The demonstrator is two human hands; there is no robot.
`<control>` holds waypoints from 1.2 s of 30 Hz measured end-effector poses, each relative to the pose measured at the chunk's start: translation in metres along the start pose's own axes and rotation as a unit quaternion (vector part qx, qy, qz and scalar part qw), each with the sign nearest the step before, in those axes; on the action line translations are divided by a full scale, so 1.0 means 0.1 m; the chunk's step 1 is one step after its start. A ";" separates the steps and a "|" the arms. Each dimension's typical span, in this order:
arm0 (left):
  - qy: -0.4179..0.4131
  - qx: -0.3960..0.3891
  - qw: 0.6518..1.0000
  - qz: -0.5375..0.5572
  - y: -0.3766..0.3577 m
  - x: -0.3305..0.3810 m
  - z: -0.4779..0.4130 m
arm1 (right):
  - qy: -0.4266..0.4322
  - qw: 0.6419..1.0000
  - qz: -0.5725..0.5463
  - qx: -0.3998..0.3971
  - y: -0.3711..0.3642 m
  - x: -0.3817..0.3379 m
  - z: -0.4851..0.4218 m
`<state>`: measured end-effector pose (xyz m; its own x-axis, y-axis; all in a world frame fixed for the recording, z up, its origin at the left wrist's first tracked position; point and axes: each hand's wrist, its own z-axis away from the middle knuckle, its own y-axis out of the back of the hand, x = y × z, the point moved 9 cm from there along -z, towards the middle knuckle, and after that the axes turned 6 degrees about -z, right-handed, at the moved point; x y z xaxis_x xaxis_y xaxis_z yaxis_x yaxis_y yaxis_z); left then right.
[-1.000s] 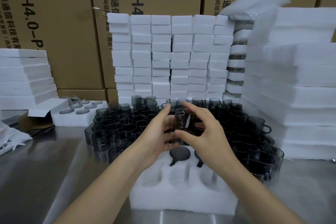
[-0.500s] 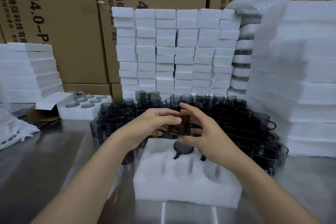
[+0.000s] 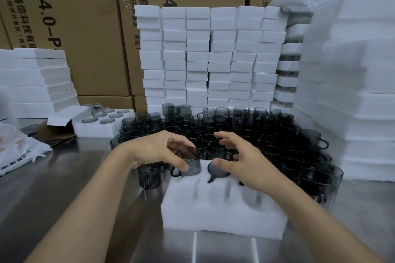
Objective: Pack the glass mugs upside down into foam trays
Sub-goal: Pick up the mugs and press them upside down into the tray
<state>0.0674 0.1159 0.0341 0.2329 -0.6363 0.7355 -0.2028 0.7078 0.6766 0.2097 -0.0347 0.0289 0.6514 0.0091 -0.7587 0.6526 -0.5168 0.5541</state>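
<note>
Smoky grey glass shows between the curled thumb and fingers of the left hand (image 3: 154, 149), which grips one mug (image 3: 191, 164) by its wall, tilted, at the back-left pocket of the white foam tray (image 3: 222, 215) on the steel table (image 3: 53, 188). Just beside it the right hand (image 3: 241, 160) hovers with fingers spread and relaxed, holding nothing, over a seated mug (image 3: 218, 170) that sits base-up in the back-middle pocket, handle toward the person. Behind the tray a dense crowd of loose mugs (image 3: 267, 134) stands before stacked foam blocks (image 3: 209, 60).
</note>
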 end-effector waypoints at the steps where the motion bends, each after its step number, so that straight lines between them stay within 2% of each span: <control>1: 0.001 -0.001 1.000 -0.004 0.00 -0.01 -0.01 | -0.001 1.000 0.000 0.000 0.00 0.00 0.00; 4: 0.005 0.006 1.000 -0.030 -0.03 0.00 -0.04 | -0.006 1.000 -0.002 -0.002 0.00 0.01 0.01; 9: 0.042 -0.009 0.990 -0.134 -0.07 -0.05 -0.04 | -0.005 1.000 -0.007 0.001 -0.02 0.01 0.01; 13: 0.030 0.039 0.996 -0.069 0.06 -0.03 -0.02 | -0.006 1.000 -0.005 0.003 -0.01 0.02 0.01; 15: 0.041 0.061 0.992 -0.100 0.11 -0.05 -0.03 | -0.008 1.000 -0.009 0.002 -0.01 0.01 0.01; 17: 0.054 0.045 0.986 -0.154 0.05 -0.06 -0.05 | -0.010 1.000 -0.006 0.000 -0.03 0.02 0.01; 19: 0.050 0.041 0.984 -0.163 0.01 -0.02 -0.05 | -0.011 1.000 -0.004 -0.001 -0.02 0.02 0.02; 20: 0.038 0.059 0.986 -0.151 0.04 0.03 -0.04 | -0.008 1.000 -0.005 -0.001 -0.01 0.02 0.02; 22: 0.006 0.154 0.979 -0.130 0.19 0.14 -0.03 | 0.002 1.000 -0.011 0.014 0.02 -0.01 0.02; 24: -0.018 0.286 0.949 -0.135 0.35 0.23 0.02 | 0.015 0.998 -0.026 0.053 0.11 -0.03 -0.01; 26: -0.040 0.347 0.925 -0.146 0.31 0.35 0.03 | 0.029 0.992 -0.030 0.118 0.30 -0.03 -0.03; 29: -0.069 0.314 0.921 -0.221 -0.03 0.51 -0.05 | 0.031 0.975 0.015 0.221 0.69 0.01 0.01; 31: -0.071 0.257 0.915 -0.303 -0.29 0.51 -0.17 | 0.013 0.964 0.091 0.250 0.86 0.08 0.06; 34: -0.043 0.147 0.933 -0.326 -0.59 0.34 -0.36 | -0.020 0.950 0.219 0.221 0.90 0.18 0.05; 36: -0.028 0.127 0.949 -0.286 -0.61 0.25 -0.42 | -0.042 0.945 0.266 0.188 0.84 0.26 0.04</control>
<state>0.1255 0.0697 0.0099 0.3258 -0.9143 0.2405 -0.2832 0.1484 0.9475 0.2801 -0.0812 0.0549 0.8053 -0.3967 -0.4407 0.0481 -0.6971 0.7154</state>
